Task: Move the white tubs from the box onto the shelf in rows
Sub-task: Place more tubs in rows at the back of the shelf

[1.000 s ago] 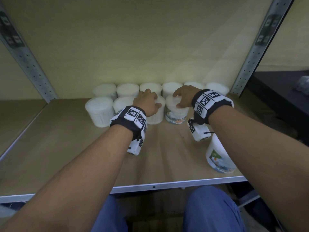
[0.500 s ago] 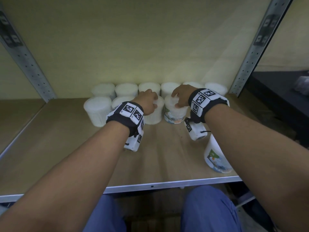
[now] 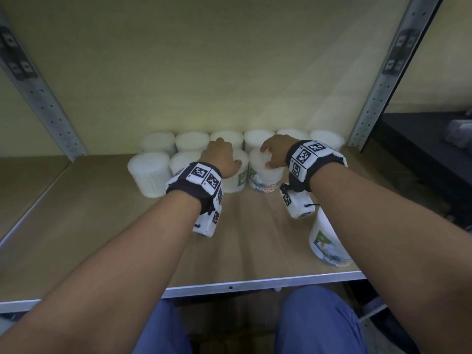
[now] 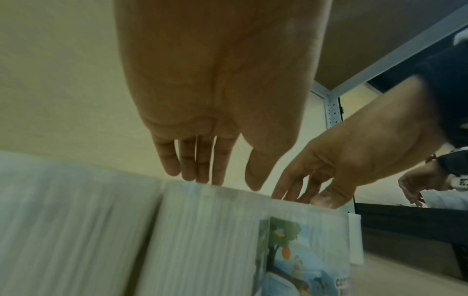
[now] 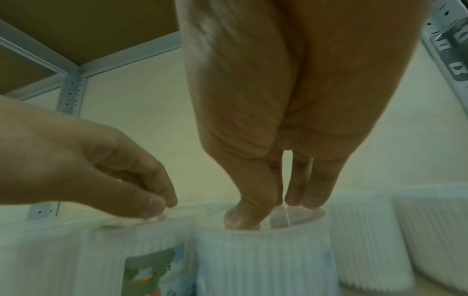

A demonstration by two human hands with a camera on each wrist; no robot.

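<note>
Tubs of white ribbed plastic stood upright on the tan wooden shelf in two rows against the pale back wall: a back row of six touching the wall, and a front row of four directly before it. The third front tub and the fourth front tub, both carrying colourful printed labels, stood side by side and touching. The left hand rested on the lid of the third tub with fingers straight and close together, tips on the lid's edge, gripping nothing. The right hand pressed thumb and fingertips down on the lid of the fourth tub, fingers extended, not curled round it. A further labelled white tub stood apart near the shelf's front right edge, partly hidden by the right forearm. Grey perforated metal uprights framed the shelf on both sides.
</note>
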